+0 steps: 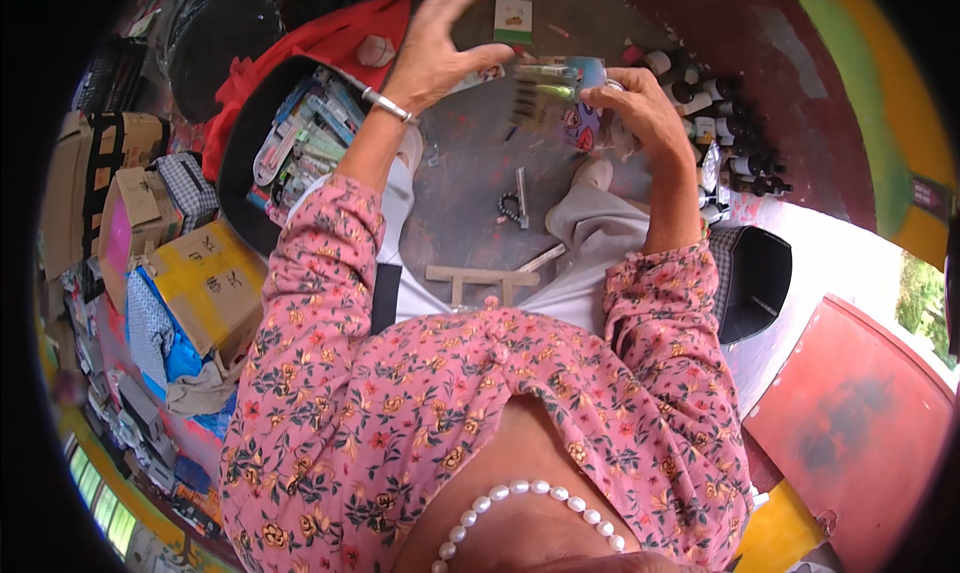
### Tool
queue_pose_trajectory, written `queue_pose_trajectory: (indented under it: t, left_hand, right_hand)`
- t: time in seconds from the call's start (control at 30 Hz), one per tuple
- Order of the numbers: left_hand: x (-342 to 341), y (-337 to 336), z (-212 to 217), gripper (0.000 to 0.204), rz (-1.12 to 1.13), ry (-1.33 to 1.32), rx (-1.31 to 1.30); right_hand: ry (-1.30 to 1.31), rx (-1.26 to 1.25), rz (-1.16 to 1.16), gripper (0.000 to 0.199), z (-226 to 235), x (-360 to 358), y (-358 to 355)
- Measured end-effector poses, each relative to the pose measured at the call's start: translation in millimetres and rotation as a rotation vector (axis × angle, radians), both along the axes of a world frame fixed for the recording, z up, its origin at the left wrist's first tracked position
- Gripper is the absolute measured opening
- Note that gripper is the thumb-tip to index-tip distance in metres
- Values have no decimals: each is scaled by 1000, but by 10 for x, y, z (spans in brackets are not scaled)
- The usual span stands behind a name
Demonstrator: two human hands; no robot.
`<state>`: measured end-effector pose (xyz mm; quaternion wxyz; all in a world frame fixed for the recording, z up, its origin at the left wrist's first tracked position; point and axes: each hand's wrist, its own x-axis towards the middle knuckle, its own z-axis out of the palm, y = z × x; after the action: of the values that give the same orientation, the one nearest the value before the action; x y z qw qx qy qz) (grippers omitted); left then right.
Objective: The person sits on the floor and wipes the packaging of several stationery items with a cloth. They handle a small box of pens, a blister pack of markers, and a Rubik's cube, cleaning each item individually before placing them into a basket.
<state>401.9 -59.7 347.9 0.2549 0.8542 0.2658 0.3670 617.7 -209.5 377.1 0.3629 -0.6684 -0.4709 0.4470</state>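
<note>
Holding hand: the right hand is closed in a pinch on the right edge of a see-through packet, with the thumb on the near face; the other fingers are partly hidden.
Packet: it is in the air, above the floor and in front of the person; it shows blue at the top, green and dark shapes inside, and a purple part near the bottom.
Left hand: the left hand is wide open, with the fingers spread and the thumb pointing to the packet, near to it; I see nothing in its hold.
Left side: a black tub contains many slim packages, and a red cloth lies beside its rim.
Right side: many dark bottles are close together, beyond the right hand.
Floor between the feet: a metal strip lies just beside a dark ring-shaped thing.
Beyond the hands: a small white and green card lies on the floor.
</note>
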Motion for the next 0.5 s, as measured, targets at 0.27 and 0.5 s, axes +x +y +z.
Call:
queue_pose_trajectory:
  t: [0.27,0.5]
  left_hand:
    - [37,-288,96,60,-566,326,-400]
    - [10,-429,137,49,-808,296,-1168]
  right_hand:
    - [475,-82,320,21,144,-78,-29]
    - [646,-63,286,28,81,-5,-60]
